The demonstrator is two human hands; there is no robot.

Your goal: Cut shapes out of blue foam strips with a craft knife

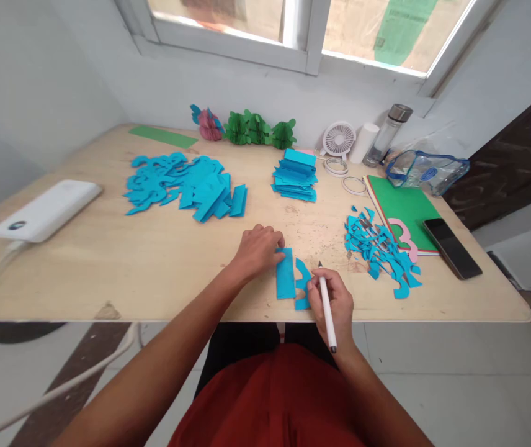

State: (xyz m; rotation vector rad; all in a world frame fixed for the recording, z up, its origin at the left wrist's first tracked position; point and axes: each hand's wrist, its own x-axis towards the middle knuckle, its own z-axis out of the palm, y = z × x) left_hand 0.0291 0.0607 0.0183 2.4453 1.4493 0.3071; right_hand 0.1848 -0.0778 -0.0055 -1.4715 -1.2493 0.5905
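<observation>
Pen [329, 323] is sitting gripped in your right hand [340, 302]; your left hand [257, 248] is touching the blue strip [285, 277] on the bench [154, 267], grip unclear. You're seemingly preparing to trace, needing the cut-out [301, 303] aligned on the strip.

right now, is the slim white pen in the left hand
No, the right hand holds the slim white pen; the left hand touches a blue paper rectangle.
</observation>
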